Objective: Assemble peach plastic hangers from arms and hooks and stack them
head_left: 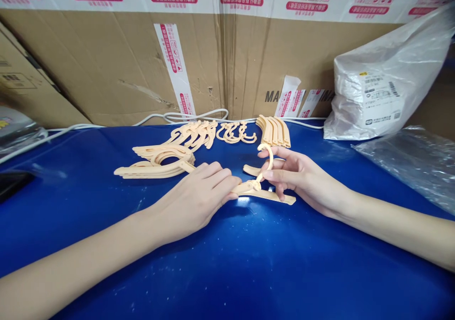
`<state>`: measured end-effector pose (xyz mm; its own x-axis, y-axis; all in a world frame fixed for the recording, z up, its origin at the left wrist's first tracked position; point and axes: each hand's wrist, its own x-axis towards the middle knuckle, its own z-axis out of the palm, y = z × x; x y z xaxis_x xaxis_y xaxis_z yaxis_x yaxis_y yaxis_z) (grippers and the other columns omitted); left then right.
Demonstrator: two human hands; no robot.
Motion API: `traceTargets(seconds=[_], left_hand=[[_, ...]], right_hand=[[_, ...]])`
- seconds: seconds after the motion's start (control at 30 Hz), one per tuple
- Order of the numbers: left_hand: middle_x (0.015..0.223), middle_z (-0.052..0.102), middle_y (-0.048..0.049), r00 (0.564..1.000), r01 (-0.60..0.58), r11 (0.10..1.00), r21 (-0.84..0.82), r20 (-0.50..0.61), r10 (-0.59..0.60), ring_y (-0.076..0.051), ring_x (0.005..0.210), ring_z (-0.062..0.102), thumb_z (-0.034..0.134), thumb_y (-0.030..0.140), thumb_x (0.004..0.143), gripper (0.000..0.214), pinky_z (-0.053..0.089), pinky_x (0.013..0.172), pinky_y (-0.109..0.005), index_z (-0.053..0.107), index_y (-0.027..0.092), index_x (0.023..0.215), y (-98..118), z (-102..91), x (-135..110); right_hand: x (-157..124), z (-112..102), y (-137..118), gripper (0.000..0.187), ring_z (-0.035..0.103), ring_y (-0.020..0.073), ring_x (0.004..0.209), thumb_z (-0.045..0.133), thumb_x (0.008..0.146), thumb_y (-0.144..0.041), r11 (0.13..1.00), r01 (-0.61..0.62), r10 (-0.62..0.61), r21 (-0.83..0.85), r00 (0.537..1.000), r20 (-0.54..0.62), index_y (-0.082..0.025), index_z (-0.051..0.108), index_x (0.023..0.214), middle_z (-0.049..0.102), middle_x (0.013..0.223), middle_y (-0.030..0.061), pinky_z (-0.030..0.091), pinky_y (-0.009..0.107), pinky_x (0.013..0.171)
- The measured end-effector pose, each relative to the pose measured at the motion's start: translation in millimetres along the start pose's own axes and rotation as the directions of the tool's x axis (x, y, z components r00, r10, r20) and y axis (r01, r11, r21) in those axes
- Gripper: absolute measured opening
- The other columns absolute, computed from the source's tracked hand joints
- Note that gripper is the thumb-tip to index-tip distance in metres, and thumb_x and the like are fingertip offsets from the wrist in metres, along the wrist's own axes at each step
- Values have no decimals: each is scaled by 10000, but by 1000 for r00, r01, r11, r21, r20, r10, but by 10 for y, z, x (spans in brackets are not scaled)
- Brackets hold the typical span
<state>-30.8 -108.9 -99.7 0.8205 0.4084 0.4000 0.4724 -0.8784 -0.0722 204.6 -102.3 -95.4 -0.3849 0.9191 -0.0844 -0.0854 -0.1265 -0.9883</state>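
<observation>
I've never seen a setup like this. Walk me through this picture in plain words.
There is no machine here, just a person's left hand and right hand, both bare. The one picture comes from a camera worn on that person's head, looking forward and down.

Between them they hold a pale hanger: the left hand grips one arm of it, while the right hand's thumb and fingers hold its hook.

On the blue surface lie more pale pieces in groups: a stack at the left, curved arms behind it, loose hooks in the middle and a neat row of pieces to their right. Behind stands cardboard, with a white plastic bag at the right.
</observation>
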Motion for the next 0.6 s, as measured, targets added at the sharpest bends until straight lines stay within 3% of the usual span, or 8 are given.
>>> traceTargets(seconds=[0.3, 0.6], left_hand=[[823, 593, -65, 1000, -4, 997, 82, 12, 3, -196, 739, 454, 272, 199, 1018, 345, 374, 647, -318, 604, 108, 996, 14, 9, 32], [775, 592, -60, 1000, -14, 978, 210, -6, 16, -200, 691, 461, 318, 161, 989, 294, 367, 600, -328, 605, 102, 984, 34, -9, 50]], right_hand=[[-6, -18, 22, 391, 508, 53, 474, 749, 751, -251, 997, 19, -22, -71, 999, -38, -196, 546, 1081, 672, 766, -14, 416, 200, 460], [-48, 41, 56, 542, 471, 64, 482, 728, 775, -298, 988, 133, -137, -78, 989, -57, -272, 431, 1227, 601, 779, -49, 403, 214, 423]])
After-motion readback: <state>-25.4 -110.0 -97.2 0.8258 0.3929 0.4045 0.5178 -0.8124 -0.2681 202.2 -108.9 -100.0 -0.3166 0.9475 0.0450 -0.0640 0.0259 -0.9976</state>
